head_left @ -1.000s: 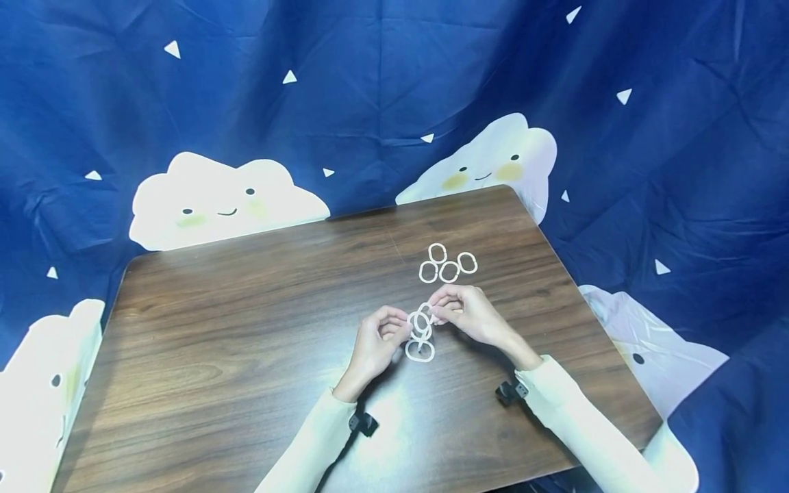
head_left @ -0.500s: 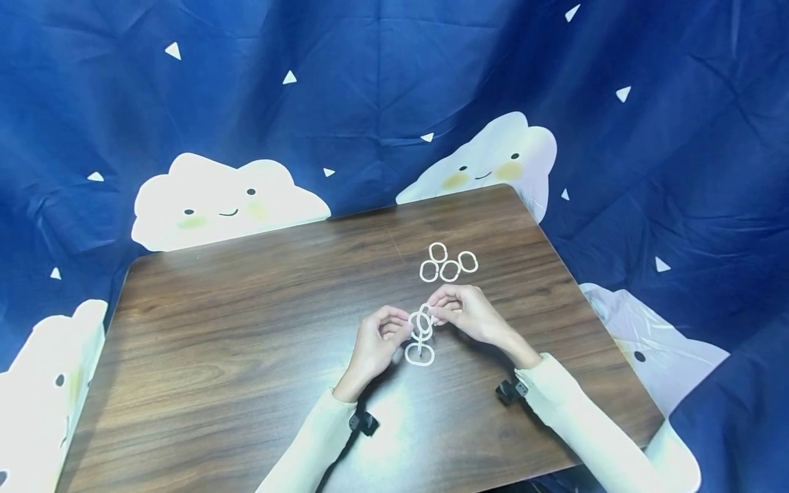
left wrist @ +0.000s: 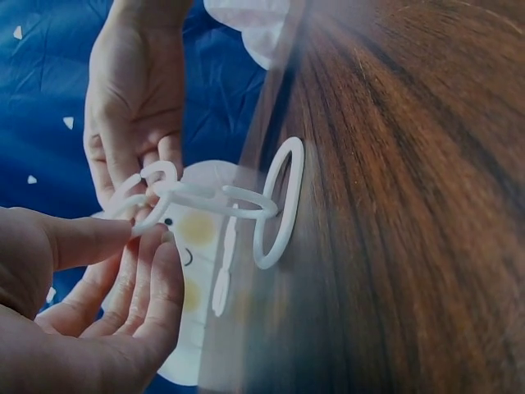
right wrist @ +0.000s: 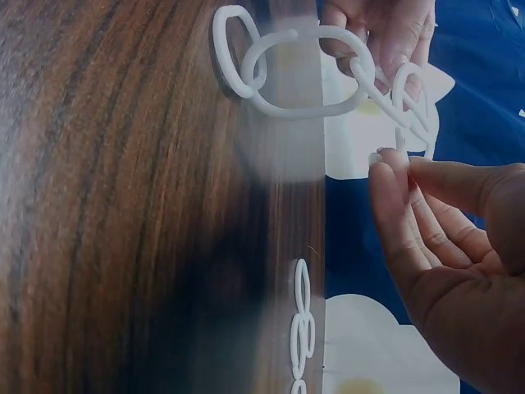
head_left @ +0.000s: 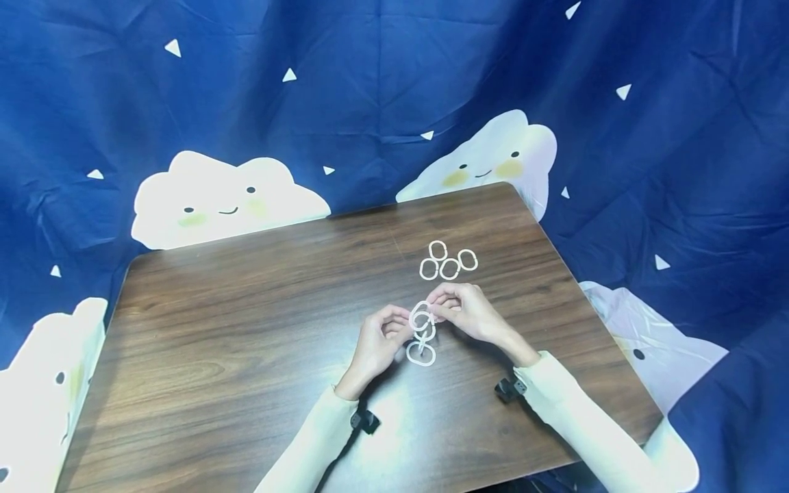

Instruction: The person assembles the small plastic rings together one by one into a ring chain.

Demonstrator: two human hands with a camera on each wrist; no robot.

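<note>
Blue cloth (head_left: 376, 75) printed with white clouds (head_left: 231, 198) hangs behind the brown surface (head_left: 246, 308). From the head, the left grip (head_left: 383, 337) and right grip (head_left: 468, 311) face each other close above the surface, with a short white chain (head_left: 423, 337) between them. Just beyond the right grip, four loose links (head_left: 440, 260) lie flat in a cluster, probably set there to be within easy reach yet clear of the fingers.

At the left wrist, the left grip is narrow: thumb and fingers pinch one of the upper links (left wrist: 168, 189) by its edge. What looks like a break in a link shows near the right grip; pinching the edge probably leaves such openings uncovered. Below both grips, the lowest link (left wrist: 297, 176) appears to rest on the surface, which likely takes the chain's weight and steadies it.

At the right wrist, the right grip is equally narrow, thumb and forefinger pinching an upper link at the chain's end, the left grip just past it. I cannot tell how the upper links thread through each other, as they overlap there.
</note>
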